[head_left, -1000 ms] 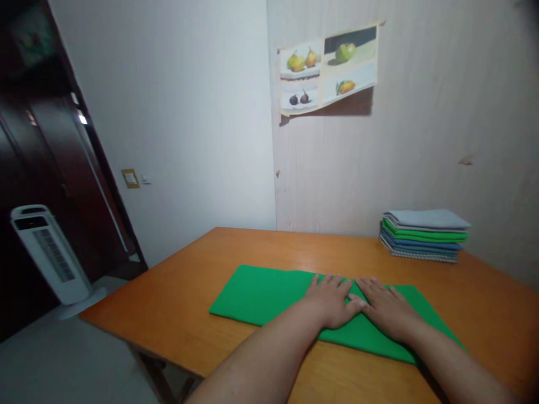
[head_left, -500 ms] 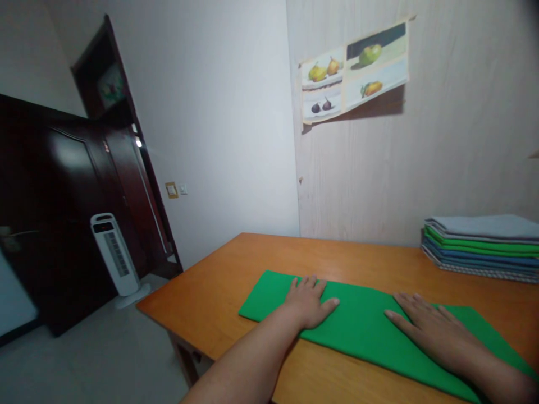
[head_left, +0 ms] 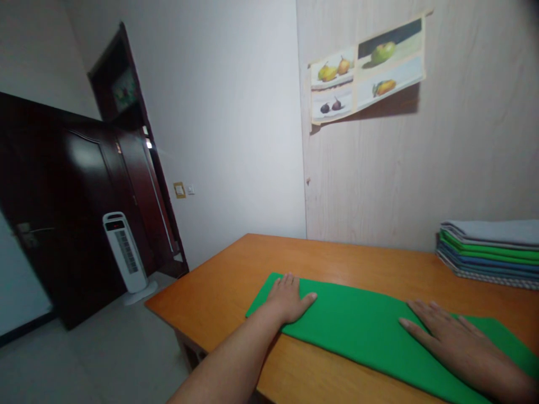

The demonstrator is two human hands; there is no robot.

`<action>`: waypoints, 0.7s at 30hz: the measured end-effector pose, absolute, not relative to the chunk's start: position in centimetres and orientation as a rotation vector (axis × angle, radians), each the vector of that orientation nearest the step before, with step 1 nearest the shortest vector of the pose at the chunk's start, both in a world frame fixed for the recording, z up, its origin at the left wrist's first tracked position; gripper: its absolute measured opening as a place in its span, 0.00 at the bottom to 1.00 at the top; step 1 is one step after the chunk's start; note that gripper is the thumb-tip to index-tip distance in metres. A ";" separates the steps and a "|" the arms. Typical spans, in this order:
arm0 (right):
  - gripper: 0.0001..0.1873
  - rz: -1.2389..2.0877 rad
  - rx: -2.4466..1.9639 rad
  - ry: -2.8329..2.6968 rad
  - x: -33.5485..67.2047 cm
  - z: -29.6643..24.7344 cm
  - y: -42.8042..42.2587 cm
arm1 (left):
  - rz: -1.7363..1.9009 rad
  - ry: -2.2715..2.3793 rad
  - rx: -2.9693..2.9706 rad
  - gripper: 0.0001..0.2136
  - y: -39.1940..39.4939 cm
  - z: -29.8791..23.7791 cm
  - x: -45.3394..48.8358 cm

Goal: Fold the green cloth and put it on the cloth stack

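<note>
A green folded cloth (head_left: 353, 320) lies flat along the front of the wooden table, longer than it is deep. My left hand (head_left: 288, 300) rests palm down near the cloth's left end, thumb held out to the right. Toward the other end, my right hand (head_left: 450, 336) lies on the cloth with its fingers stretched out and pointing up and left. Neither hand grips anything. The cloth's far right corner runs behind my right wrist toward the picture's edge.
A stack of folded cloths (head_left: 492, 252) in grey, green, blue and check stands at the table's back right. The orange-brown table (head_left: 219, 275) meets the wall. Left of it, a white tower fan (head_left: 128, 258) stands on the floor by a dark door (head_left: 50, 185).
My left hand has slid left along the cloth toward its left end. My right hand keeps about the same place on it. The view has turned slightly left.
</note>
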State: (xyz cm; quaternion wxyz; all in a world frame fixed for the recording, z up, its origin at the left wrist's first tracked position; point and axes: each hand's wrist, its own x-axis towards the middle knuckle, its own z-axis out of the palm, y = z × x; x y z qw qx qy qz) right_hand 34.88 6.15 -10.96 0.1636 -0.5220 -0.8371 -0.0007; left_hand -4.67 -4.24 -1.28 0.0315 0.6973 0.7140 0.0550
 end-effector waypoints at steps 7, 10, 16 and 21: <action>0.40 -0.052 -1.511 -2.499 35.2 -11.1 6.4 | 0.162 2.288 2.114 0.48 -3.5 -1.1 -7.0; 0.43 -0.053 -1.530 -2.501 35.0 -10.9 6.1 | 0.158 2.293 2.093 0.47 -3.4 -1.2 -7.5; 0.45 0.003 -1.609 -2.439 33.9 -9.4 4.9 | 0.177 2.286 2.082 0.47 -3.5 -1.5 -7.9; 0.45 0.063 -1.681 -2.396 33.0 -7.1 3.4 | 0.171 2.303 2.081 0.45 -3.4 -1.6 -8.0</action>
